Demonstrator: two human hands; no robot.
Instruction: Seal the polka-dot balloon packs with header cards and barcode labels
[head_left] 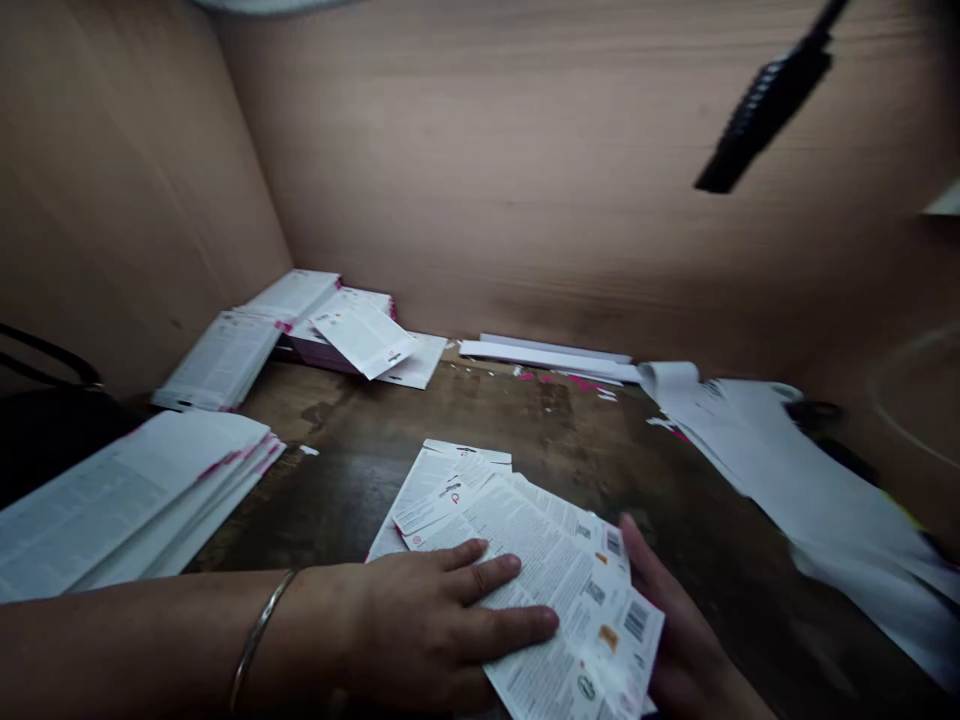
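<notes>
Several white printed cards (525,560) with fine text, barcodes and small orange marks lie fanned over one another at the front middle. Slotted hang holes show at the far ends of some. My left hand (442,620), with a metal bangle at the wrist, rests palm down on these cards, fingers spread. At their right edge is my right hand (675,630), one digit along the side and the others partly hidden behind the cards; it grips that edge. Beneath the fan, another card (442,460) sticks out on the table's dark wooden top (330,500).
Piles of similar cards stand at the back left (292,295) and near left (135,490). White strips (547,350) lie along the back wooden panel (525,150). Curling white paper (787,470) covers the right side. A black object (765,120) hangs at upper right.
</notes>
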